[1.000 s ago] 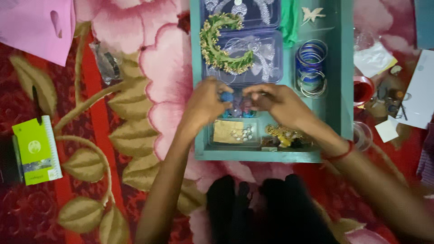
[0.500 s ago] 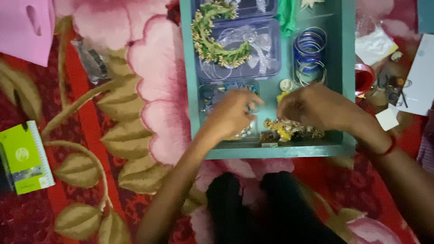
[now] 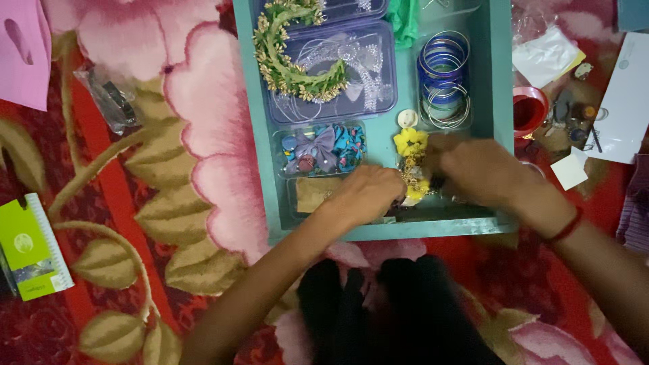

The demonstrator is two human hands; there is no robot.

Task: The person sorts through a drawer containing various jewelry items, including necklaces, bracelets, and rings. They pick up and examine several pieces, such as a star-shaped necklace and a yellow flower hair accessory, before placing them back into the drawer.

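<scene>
Both hands are meeting over the yellow flower ornament (image 3: pixel 411 162) near the tray's (image 3: pixel 499 101) front edge: the left hand (image 3: pixel 368 196) and right hand (image 3: pixel 476 169) are pinching it, fingers pressed together.

Both forearms bare to the frame edge — no sleeves, no watch, no rings I can make out. Right hand (image 3: pixel 483 172) has a thin red thread band round the wrist (image 3: pixel 566 226); left hand (image 3: pixel 368 196) wears nothing. Below, btw the arms, dark black cloth — prob. trousers over the knees (image 3: pixel 378 304), plain, no pattern visible.
</scene>
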